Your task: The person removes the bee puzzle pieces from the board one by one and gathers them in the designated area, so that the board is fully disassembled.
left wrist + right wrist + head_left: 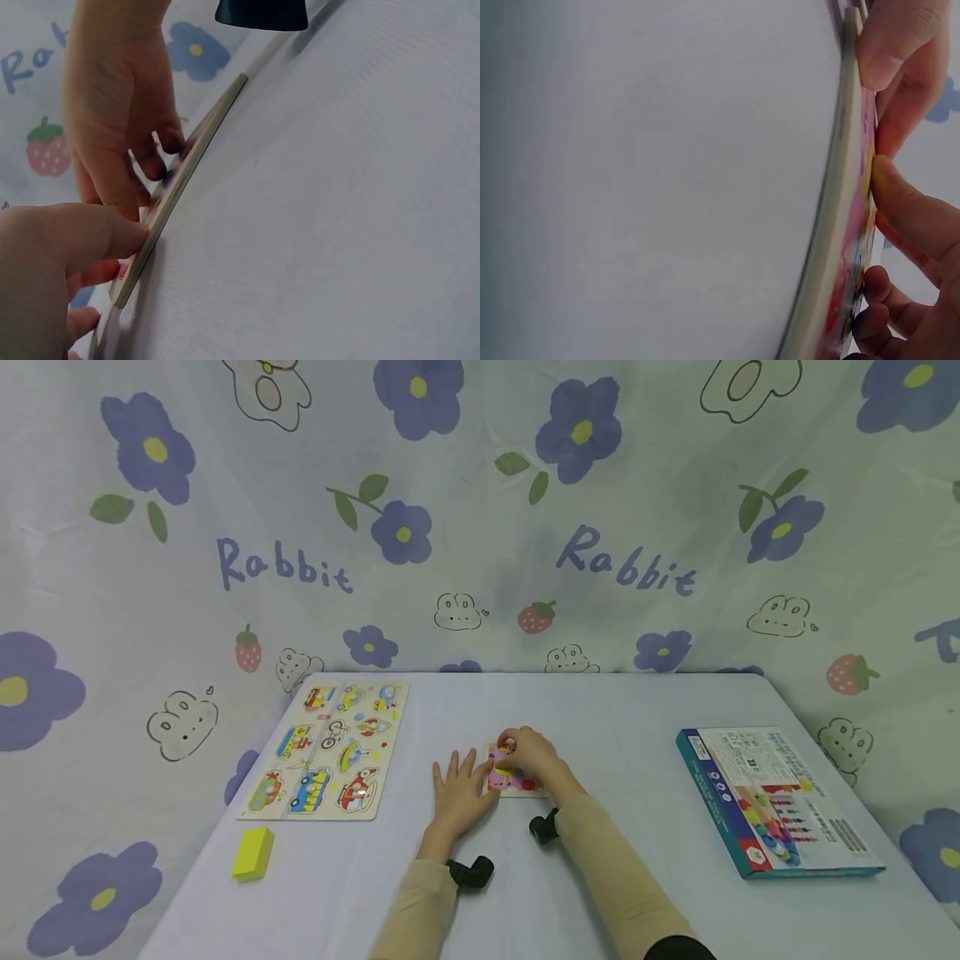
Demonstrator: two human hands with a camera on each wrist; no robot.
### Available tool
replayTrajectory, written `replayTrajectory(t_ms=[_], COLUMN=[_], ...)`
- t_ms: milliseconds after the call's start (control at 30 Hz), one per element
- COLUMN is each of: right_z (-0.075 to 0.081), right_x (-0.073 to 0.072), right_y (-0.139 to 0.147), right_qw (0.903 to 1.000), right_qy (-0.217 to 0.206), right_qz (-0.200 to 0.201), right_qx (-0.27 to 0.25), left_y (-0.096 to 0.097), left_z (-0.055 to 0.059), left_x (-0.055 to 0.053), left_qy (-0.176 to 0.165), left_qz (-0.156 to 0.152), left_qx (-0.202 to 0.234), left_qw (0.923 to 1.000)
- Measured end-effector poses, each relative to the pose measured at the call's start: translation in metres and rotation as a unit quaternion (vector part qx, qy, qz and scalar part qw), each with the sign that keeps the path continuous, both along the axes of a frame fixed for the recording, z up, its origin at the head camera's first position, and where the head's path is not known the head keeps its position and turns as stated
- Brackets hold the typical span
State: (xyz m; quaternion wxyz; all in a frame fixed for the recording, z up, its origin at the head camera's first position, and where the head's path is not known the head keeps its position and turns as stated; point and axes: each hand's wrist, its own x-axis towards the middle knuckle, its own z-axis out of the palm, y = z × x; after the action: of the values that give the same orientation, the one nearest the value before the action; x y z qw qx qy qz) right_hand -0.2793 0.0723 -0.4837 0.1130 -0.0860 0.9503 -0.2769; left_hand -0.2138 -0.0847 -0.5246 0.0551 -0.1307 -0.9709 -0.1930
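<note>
A small wooden puzzle board with a pink picture lies flat near the table's middle. My left hand spreads its fingers at the board's left side. Its thumb touches the near edge, while the index finger reaches the picture's left part. From the right, my right hand bends over the board, thumb and index finger pinching at a yellow-coloured puzzle piece. That piece is mostly covered by the fingers. In the right wrist view, the right thumb meets the picture face, with its other fingers curled beside it.
A large vehicle puzzle board lies at the left, with a yellow block in front of it. At the right lies a flat teal-edged box. A patterned cloth hangs behind the white table.
</note>
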Motion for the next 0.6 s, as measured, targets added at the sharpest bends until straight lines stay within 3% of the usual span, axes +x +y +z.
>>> replayTrajectory(t_ms=[300, 600], right_z=[0.0036, 0.0042], right_x=[-0.0037, -0.0067], right_y=[-0.0030, -0.0042], right_qw=[0.9990, 0.9986], right_qy=[-0.043, -0.050], right_qz=[-0.008, -0.013], right_qx=[-0.008, -0.010], left_y=[-0.0007, -0.0007], left_z=[-0.0023, -0.0031], left_x=[-0.0002, -0.0016], left_qy=[-0.001, -0.005], left_qz=[-0.001, -0.003], left_qx=[0.000, 0.001], left_qw=[1.0000, 1.0000])
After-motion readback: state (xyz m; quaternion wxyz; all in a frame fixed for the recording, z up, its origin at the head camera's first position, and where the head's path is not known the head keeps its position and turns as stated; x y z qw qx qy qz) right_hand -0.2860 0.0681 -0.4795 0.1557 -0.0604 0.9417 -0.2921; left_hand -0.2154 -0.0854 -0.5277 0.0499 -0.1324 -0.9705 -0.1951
